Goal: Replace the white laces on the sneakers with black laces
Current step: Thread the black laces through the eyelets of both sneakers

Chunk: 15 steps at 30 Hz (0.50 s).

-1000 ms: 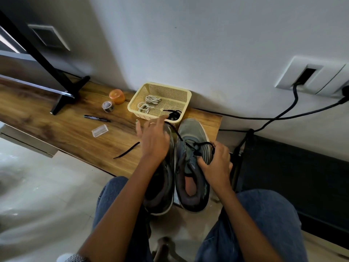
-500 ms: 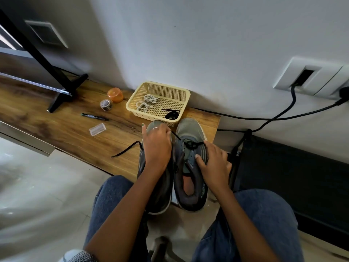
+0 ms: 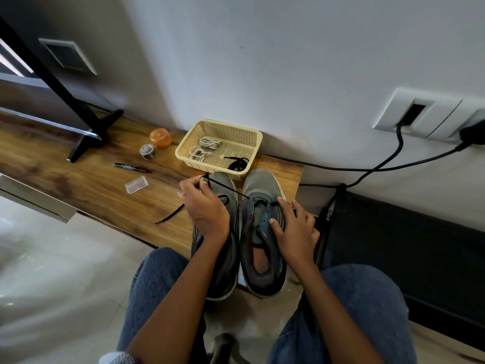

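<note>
Black lace (image 3: 228, 189) now taut, seemingly pinched in raised left hand (image 3: 203, 206); right hand (image 3: 295, 227) spread.

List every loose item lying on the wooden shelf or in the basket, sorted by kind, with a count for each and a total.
Grey sneakers: 2
White lace bundles in the cream plastic basket: 2
Coiled black lace in the basket: 1
Black marker pen: 1
Orange round lid: 1
Small tape roll: 1
Clear plastic case: 1
Total: 9
</note>
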Available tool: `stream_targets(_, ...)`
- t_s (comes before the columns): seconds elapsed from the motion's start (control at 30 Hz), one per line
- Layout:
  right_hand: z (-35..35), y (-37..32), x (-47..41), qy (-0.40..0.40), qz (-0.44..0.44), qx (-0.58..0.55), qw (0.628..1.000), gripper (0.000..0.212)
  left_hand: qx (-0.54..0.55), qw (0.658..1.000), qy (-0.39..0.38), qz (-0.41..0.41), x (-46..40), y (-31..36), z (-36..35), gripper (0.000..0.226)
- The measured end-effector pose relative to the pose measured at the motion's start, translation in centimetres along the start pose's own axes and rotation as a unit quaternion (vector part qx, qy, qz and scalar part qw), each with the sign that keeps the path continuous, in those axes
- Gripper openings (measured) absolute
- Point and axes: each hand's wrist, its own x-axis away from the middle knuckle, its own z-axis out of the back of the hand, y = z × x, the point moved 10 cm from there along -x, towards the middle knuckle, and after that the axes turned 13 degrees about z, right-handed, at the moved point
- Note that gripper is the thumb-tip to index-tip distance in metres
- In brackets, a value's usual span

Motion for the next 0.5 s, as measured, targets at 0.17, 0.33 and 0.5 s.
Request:
stream_targets(0.17, 0.5, -0.4, 0.0, 0.012, -0.001, 0.005, 1.000, 0.048, 0.000, 1.000, -0.025, -0.005, 0.2, 0.2, -0.2, 0.011)
stream_targets(0.33, 1.9, -1.4, -0.8, 0.038, 0.039, -0.013, 0.998, 0.031, -0.210, 0.964, -0.162, 0.011, -0.3, -1.4, -2.9, 0.013)
stream_targets(0.5, 2.8, -1.6, -2.7, 0.046, 0.040, -0.060, 0.996, 0.017, -0.301, 0.930, -0.212, -0.025, 0.9, -1.0, -4.0, 0.029)
